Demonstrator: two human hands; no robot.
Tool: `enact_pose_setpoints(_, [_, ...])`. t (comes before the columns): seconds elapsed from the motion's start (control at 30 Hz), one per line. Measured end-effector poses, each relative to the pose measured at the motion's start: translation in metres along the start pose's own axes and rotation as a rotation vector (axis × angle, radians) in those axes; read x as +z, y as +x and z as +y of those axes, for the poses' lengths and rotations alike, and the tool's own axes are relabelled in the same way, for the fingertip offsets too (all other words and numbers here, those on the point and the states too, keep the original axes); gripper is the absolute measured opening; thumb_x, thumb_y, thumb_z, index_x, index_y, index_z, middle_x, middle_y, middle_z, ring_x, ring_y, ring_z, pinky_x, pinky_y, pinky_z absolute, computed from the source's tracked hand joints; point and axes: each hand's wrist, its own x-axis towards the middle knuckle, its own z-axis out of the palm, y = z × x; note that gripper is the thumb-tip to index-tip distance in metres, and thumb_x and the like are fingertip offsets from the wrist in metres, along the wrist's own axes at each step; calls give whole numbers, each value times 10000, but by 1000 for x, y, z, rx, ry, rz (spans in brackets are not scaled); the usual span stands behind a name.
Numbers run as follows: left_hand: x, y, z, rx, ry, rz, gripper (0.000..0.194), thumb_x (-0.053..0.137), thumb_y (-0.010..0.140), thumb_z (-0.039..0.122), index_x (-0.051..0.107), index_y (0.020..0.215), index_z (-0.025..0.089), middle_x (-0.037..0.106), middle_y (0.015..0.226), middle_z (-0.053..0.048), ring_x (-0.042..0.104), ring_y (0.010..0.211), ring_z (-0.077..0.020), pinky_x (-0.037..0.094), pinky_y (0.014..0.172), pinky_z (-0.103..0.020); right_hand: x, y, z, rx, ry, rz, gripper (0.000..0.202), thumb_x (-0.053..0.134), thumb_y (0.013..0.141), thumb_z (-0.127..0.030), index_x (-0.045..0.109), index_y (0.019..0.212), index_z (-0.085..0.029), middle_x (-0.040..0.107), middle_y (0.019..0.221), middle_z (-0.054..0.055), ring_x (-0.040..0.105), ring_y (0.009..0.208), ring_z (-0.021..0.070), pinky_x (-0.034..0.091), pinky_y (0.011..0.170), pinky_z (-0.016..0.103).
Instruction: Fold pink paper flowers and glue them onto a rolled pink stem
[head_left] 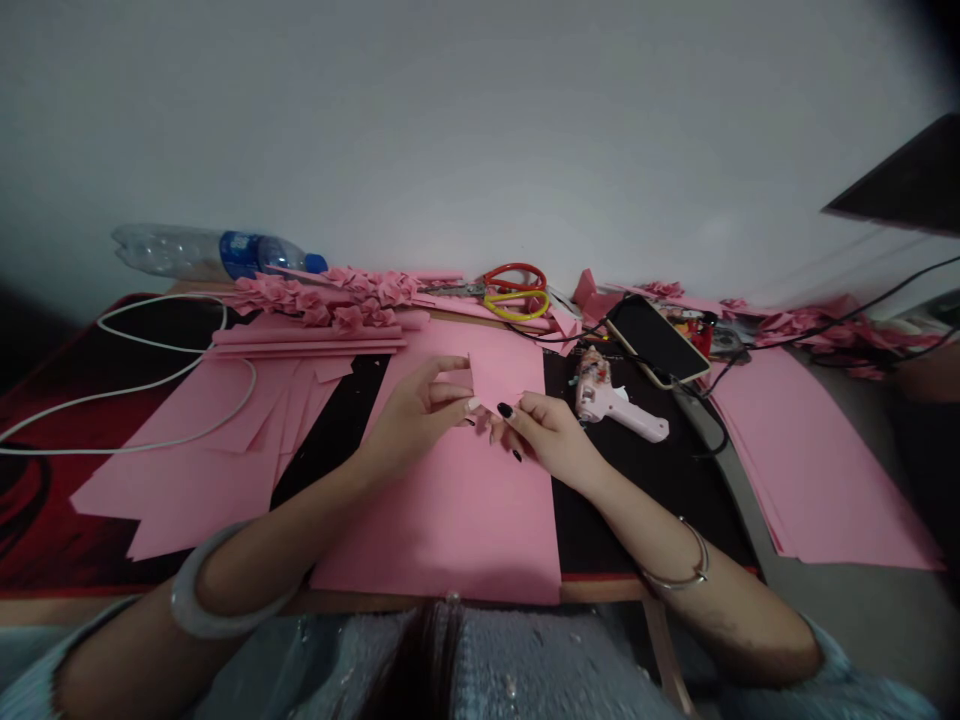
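A small piece of pink paper [495, 378] is held up between my two hands, its lower edge pinched. My left hand [429, 402] grips its left side with thumb and fingers. At its lower right corner, the thumb and fingers of my right hand [551, 432] close on it. Beneath both hands lies a large pink paper sheet [450, 520], flat on the dark mat. A pale pink glue gun [621, 408] rests on its side just right of my right hand.
Behind are red-and-yellow-handled scissors [517, 292], pink paper flowers [330, 298] and a plastic bottle [217, 252]. Cut pink sheets [202, 440] lie left under a white cable [150, 452]. A phone [658, 340] and a paper stack [817, 460] are at right.
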Motion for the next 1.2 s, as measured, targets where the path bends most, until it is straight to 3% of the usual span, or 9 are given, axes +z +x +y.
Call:
enact_pose_setpoints(0.13, [4,0,4,39,81,-172,149,619,782,273,596,821,131,609,662,-11,540,604,-121,437,613,-265,-1,-2,-3,24,-42,-87,383,479,893,-444,654,766,-126,520,487,-24,363,406,62,272,411,199])
enact_pose_setpoints(0.23, [3,-1,3,17,166,-215,247,560,828,297,563,636,140,560,599,4,520,600,-112,434,622,-257,1,-3,-4,24,-44,-127,387,474,890,-457,644,768,-131,547,527,-10,388,417,64,286,409,199])
enact_pose_setpoints(0.33, [1,0,-2,-10,65,-139,216,580,815,315,566,674,152,615,666,1,586,652,-121,486,673,-264,4,-3,-3,4,-4,-52,318,509,868,-454,578,781,-157,562,605,-7,446,450,76,341,426,208])
enact_pose_setpoints(0.43, [-2,2,-6,-91,21,-35,167,604,797,320,586,758,159,659,733,-5,642,675,-127,528,690,-271,4,-3,-1,-38,-63,141,216,559,853,-396,513,813,-188,532,615,-33,449,469,79,369,453,207])
enact_pose_setpoints(0.53, [-1,1,-6,-189,90,-129,163,603,794,303,597,765,142,664,686,-21,653,616,-125,539,621,-245,2,-2,0,-123,-167,265,184,590,840,-325,545,961,-193,620,866,32,533,629,105,435,566,225])
enact_pose_setpoints(0.6, [0,-1,-5,-241,133,-240,156,585,805,283,599,758,135,642,622,-17,640,564,-117,533,574,-228,1,-1,-1,-155,-196,246,236,587,839,-301,579,1049,-193,631,1008,64,575,761,137,465,670,253])
enact_pose_setpoints(0.73, [2,-5,-3,-296,140,-342,146,564,817,283,572,793,139,628,619,-9,598,475,-101,497,476,-214,1,-2,-4,-143,-237,130,197,510,877,-268,677,925,-175,680,843,39,606,764,158,469,727,280])
enact_pose_setpoints(0.9, [-2,-2,-5,-287,125,-320,154,541,820,280,546,776,132,582,617,12,525,435,-62,443,437,-184,2,-4,-4,-171,-283,211,203,508,851,-182,710,842,-171,712,810,32,638,735,157,493,710,281])
enact_pose_setpoints(1.2, [-4,1,-9,-246,68,-259,196,537,804,289,574,718,116,458,550,51,413,452,-47,452,498,-203,-1,-4,1,-333,-313,295,332,497,815,-83,717,1017,-228,721,1039,42,662,991,168,512,899,337])
